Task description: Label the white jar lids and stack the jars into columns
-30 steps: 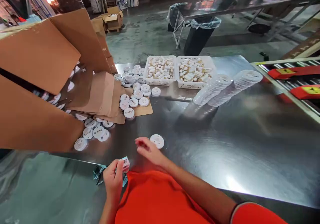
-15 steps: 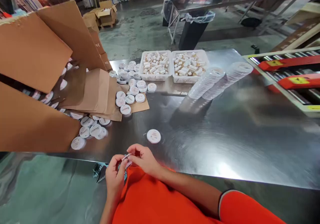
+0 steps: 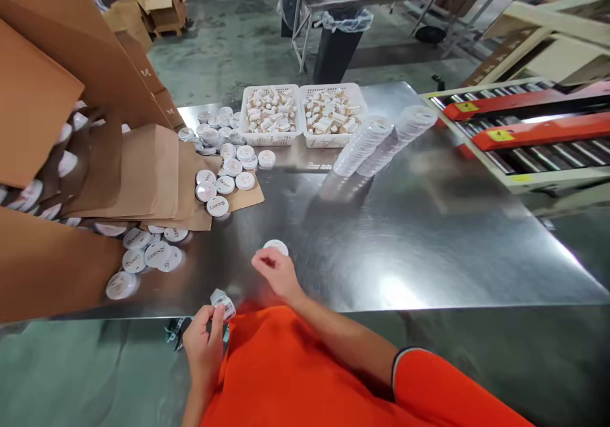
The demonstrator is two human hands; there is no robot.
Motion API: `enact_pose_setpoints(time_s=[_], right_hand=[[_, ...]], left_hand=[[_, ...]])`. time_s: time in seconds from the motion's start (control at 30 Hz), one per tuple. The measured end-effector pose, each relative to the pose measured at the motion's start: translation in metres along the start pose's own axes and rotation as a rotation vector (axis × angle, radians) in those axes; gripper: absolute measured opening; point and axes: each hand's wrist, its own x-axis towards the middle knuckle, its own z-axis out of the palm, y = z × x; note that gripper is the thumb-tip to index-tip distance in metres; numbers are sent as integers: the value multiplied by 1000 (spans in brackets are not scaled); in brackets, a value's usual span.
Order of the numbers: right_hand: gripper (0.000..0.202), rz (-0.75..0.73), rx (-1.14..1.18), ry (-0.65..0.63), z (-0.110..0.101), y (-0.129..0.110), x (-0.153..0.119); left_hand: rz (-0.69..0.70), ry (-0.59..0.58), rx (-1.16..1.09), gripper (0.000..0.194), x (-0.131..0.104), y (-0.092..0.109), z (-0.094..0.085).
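Observation:
At the table's front edge, my left hand [image 3: 204,341] pinches a small white printed label sheet [image 3: 223,302] between thumb and fingers. My right hand [image 3: 279,274] is over the steel table with its fingertips pressed together; anything in them is too small to make out. Just behind that hand lies a single round white tin [image 3: 276,245], partly covered by the fingers. To the left, several similar round tins [image 3: 157,253] with printed tops lie in loose heaps on the table and on brown cardboard sheets [image 3: 143,173].
A large open cardboard box [image 3: 52,268] with more tins lies at the left. Two white baskets [image 3: 274,138] of small white-and-amber pieces stand at the back. Beside them lean two stacks of clear-wrapped discs [image 3: 365,144]. A roller conveyor [image 3: 538,160] adjoins the right.
My hands have come apart. The right has moved forward to the lone tin, while the left keeps the label sheet near the edge. The view has shifted to the right.

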Motion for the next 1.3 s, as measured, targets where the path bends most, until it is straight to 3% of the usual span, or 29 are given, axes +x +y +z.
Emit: enact_pose_setpoints(time_s=[0.03, 0.1, 0.23, 0.3, 0.43, 0.57, 0.67, 0.73, 0.8, 0.87, 0.93, 1.07, 1.13, 1.2, 1.3], right_hand=[[21, 42, -19, 34, -5, 6, 7], [24, 111, -39, -29, -8, 15, 13], [25, 189, 102, -456, 10, 13, -3], [23, 219, 212, -550, 22, 6, -14], [15, 150, 206, -482, 32, -3, -25], [15, 13, 94, -429, 26, -2, -19], [18, -47, -114, -198, 16, 15, -1], [40, -9, -423, 15, 6, 38, 16], [75, 91, -769, 129, -4, 68, 30], [97, 158, -1005, 103, -14, 98, 39], [102, 153, -1106, 5, -22, 121, 43], [102, 14, -1056, -223, -32, 137, 48], [105, -22, -965, -266, -36, 135, 52], [100, -14, -838, -181, -42, 133, 58], [54, 51, -648, 78, -59, 134, 64]], left_hand=[[-6, -8, -9, 41, 0, -3, 1], [2, -18, -30, 40, 1, -6, 2], [44, -46, -65, 37, 6, 0, 3], [47, -62, -69, 35, 9, 4, 4], [15, -64, -55, 38, 10, 6, 7], [-47, -61, -30, 44, 7, 3, 8], [-68, -43, -18, 44, 5, -1, 6], [-77, -28, -26, 43, 3, -5, 3], [-89, -11, -35, 43, 1, -10, 0], [-114, -11, -53, 41, -1, -15, -3], [-158, -21, -90, 40, -2, -17, -6], [-247, -16, -144, 37, -2, -17, -10], [-256, -26, -150, 37, -2, -17, -10], [-253, -39, -147, 37, -1, -19, -9], [-251, -46, -134, 37, 1, -22, -7]])
